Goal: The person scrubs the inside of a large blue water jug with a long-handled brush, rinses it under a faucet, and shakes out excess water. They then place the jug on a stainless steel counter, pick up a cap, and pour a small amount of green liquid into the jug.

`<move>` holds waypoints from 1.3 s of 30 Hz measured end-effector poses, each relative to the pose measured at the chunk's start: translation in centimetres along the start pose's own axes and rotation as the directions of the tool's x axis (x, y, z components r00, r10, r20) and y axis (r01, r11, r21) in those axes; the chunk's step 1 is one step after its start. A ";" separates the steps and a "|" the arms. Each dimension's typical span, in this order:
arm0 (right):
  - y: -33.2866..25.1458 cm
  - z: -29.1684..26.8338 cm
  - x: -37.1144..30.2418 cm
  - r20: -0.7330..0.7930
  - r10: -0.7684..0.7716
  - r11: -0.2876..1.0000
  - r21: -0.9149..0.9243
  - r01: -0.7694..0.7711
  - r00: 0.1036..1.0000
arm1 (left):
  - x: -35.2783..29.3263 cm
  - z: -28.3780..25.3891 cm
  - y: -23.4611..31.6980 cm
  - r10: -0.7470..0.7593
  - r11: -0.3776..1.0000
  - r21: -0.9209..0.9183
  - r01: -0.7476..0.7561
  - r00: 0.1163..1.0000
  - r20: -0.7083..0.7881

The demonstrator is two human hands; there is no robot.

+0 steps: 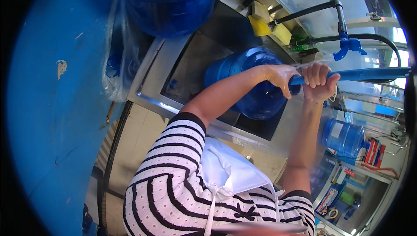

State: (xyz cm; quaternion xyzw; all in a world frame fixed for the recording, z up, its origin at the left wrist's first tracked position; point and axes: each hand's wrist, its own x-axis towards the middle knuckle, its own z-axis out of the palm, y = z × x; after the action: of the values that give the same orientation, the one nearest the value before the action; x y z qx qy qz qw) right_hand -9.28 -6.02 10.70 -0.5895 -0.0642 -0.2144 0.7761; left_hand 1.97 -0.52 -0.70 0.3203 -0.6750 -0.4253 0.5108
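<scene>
A large blue water jug (256, 97) lies on its side in the metal sink (152, 73), its neck pointing right. My left hand (280, 79) curls around the neck end, thumb and fingers apart on either side of it; water glistens on the hand. My right hand (319, 82) is wrapped around a long blue pole (369, 74), close to the jug's mouth. From there the pole stretches to the right edge of the view. Whether its near end sits inside the jug is hidden by my hands.
Another blue jug (171, 12) stands at the upper left beside a clear plastic bag (121, 66). Yellow sponges (281, 33) lie on the far ledge near a blue tap (347, 46) on black pipe. A third jug (343, 137) is at the right, above a glass-fronted cabinet (356, 197).
</scene>
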 end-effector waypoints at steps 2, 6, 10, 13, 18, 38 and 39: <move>0.0 0.3 0.1 0.011 -0.012 0.999 -0.043 0.012 1.000 | -0.6 2.5 0.2 0.205 0.963 0.246 -0.114 0.900 -0.384; 1.2 0.3 0.6 -0.330 -0.183 0.982 -0.109 0.155 0.926 | -2.1 8.7 1.7 0.312 0.865 0.430 0.260 0.393 -0.865; 0.4 1.1 0.3 -0.672 -0.303 0.950 -0.265 0.163 0.675 | -1.2 8.4 2.4 0.238 0.884 0.366 0.292 0.394 -0.888; 1.2 1.9 -0.4 -0.623 -0.287 0.953 -0.266 0.148 0.728 | 0.9 4.3 1.5 0.199 0.930 0.332 0.158 0.544 -0.815; 0.9 0.6 0.2 -0.200 -0.130 0.984 -0.146 0.101 0.971 | 0.5 1.3 -0.4 0.119 0.964 0.267 0.015 0.870 -0.478; 0.8 0.2 -0.4 -0.342 -0.124 0.989 -0.123 0.086 0.932 | 0.9 2.3 0.2 0.180 0.943 0.329 0.045 0.763 -0.621; 0.7 0.2 -0.4 -0.201 -0.074 0.996 -0.067 0.062 0.977 | 0.5 1.5 0.5 0.157 0.955 0.298 -0.010 0.866 -0.475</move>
State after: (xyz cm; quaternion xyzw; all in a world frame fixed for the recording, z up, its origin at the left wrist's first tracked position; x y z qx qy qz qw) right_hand -9.32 -5.59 10.00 -0.5849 0.0020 -0.3017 0.7529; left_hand 0.36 -0.32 -0.19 0.4586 -0.5895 -0.2046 0.6327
